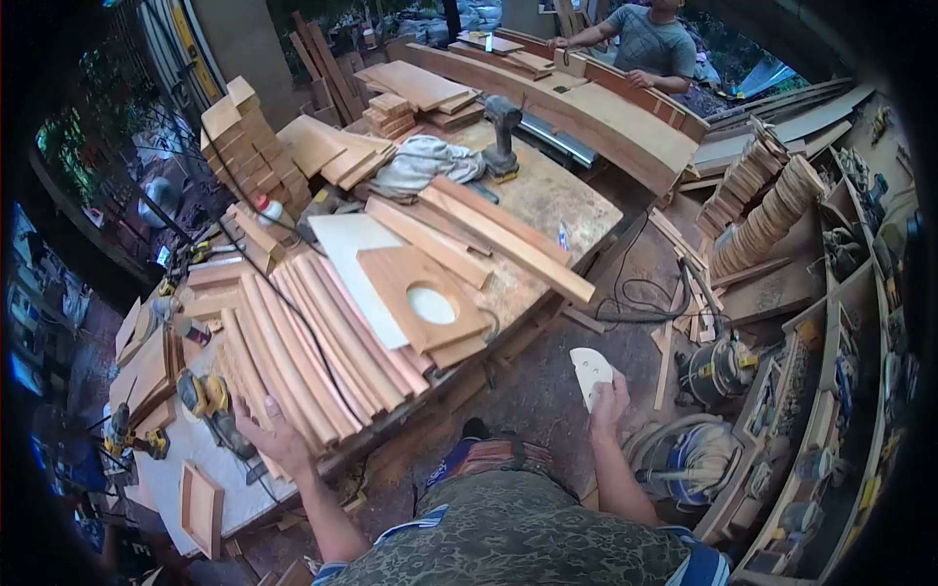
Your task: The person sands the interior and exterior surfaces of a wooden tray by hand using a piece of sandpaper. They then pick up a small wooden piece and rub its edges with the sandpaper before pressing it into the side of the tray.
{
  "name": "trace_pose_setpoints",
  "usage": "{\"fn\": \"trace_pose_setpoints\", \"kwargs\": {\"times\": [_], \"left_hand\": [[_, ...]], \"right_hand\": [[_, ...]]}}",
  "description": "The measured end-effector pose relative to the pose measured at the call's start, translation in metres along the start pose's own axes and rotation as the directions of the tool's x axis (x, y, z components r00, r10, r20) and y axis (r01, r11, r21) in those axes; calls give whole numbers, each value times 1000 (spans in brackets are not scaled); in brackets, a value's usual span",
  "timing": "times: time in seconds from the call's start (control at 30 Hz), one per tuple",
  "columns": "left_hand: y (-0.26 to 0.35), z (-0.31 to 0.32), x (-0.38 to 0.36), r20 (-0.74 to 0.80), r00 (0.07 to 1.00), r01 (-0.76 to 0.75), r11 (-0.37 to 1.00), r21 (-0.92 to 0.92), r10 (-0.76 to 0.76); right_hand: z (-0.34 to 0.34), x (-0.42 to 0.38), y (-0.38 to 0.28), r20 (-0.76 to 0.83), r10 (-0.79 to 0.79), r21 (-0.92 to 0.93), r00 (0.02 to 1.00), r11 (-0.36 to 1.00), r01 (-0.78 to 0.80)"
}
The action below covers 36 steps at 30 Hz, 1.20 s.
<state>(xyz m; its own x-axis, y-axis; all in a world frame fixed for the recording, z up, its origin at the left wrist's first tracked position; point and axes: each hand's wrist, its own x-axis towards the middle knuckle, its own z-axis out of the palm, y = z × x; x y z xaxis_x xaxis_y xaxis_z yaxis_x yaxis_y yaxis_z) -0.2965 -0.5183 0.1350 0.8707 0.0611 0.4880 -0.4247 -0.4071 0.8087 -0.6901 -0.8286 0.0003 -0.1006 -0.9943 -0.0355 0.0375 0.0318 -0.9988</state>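
My right hand point(611, 398) grips a pale sanding disc point(589, 367) with several small holes, held up over the floor to the right of the bench. My left hand point(274, 438) is open, fingers spread, above the bench edge. Beside its fingertips stands a yellow and black power sander point(207, 398). Long curved wooden strips point(308, 337) lie side by side just past that hand. A wooden board with a round hole point(396, 283) rests on a white sheet point(344, 249) at their right.
On the workbench point(576, 210) are a cordless drill point(502, 137), a grey cloth point(425, 164) and stacked wood blocks point(249, 146). A small wooden frame point(200, 508) lies at lower left. Another person point(650, 49) stands at the back. Shelves point(831, 391) and a bucket point(689, 459) line the right.
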Motion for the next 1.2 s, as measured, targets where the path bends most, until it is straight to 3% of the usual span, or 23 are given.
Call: {"fn": "trace_pose_setpoints", "kwargs": {"times": [0.17,0.27,0.33,0.4,0.47,0.5,0.53,0.57,0.6,0.67,0.73,0.77,0.83,0.9,1.0,1.1,1.2], "left_hand": [[-12,17,13,73,996,46,982,183,-60],[-17,25,7,169,939,293,955,56,-298],[-31,22,10,197,922,326,942,74,-334],[-60,17,15,234,903,343,932,114,-361],[-33,14,22,251,882,342,908,242,-399],[-17,17,23,260,874,329,893,307,-411],[-33,13,27,292,875,284,898,336,-386],[-40,12,25,274,878,293,894,339,-392],[-43,14,25,254,892,258,883,392,-374],[-35,21,24,235,909,193,849,493,-343],[-24,25,25,199,911,200,808,555,-361],[-21,26,24,169,909,210,768,606,-381],[-25,27,24,177,913,212,800,561,-366],[-22,29,25,170,906,212,762,612,-389],[-4,35,26,230,890,197,788,583,-393],[-12,33,29,272,875,223,832,507,-400],[-22,31,28,263,884,221,841,494,-387]], "right_hand": [[35,106,-27,-62,-103,71,993,992,108],[52,180,-44,-107,-140,156,984,975,156],[67,233,-46,-46,-207,115,977,971,211],[91,288,-42,-8,-209,46,978,977,209],[121,336,-37,38,-237,-92,971,966,240],[136,360,-33,95,-241,-179,966,950,255],[151,381,-25,155,-241,-261,958,926,275],[166,403,-5,188,-347,-336,919,856,392],[180,418,15,228,-320,-375,920,843,386],[198,426,28,268,-287,-405,920,833,378],[204,419,25,329,-233,-613,915,684,395],[205,419,35,342,-230,-611,911,682,401],[201,422,47,389,-404,-404,828,732,548],[195,416,41,380,-417,-418,826,719,555],[195,410,17,461,-287,-524,840,676,519],[198,413,24,432,-407,-476,805,655,587],[201,409,22,421,-411,-479,809,656,583]]}}
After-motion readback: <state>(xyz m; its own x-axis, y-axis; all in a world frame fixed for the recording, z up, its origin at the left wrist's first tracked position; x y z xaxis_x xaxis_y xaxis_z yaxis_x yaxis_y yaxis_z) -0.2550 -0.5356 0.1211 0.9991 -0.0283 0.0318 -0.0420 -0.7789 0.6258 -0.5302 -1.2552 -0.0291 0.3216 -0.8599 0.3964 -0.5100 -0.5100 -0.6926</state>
